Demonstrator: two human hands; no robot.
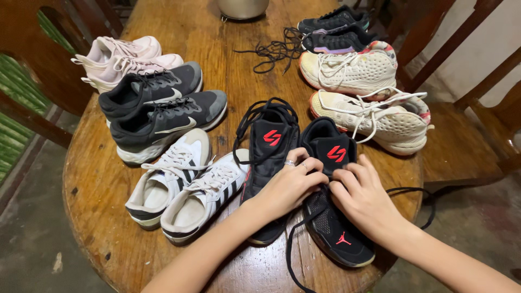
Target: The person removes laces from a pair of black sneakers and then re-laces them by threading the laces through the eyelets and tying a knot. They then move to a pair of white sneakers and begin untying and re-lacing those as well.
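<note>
Low in the frame, just right of centre, both hands sit on a black sneaker [336,228] with red marks. The left hand [290,184], rings on two fingers, curls over its laces at the throat. The right hand [363,195] meets it there, fingers bent and pinching at the black lace [293,255]; just which strand each holds is hard to make out. The shoe's mate [268,146] lies touching it on the left. Further left on the round wooden table [103,190] are white striped sneakers [184,190], grey ones [157,108] and pink ones [125,59] toward the upper left. Cream sneakers [363,92] fill the upper right, with a dark pair [336,30] beyond them.
</note>
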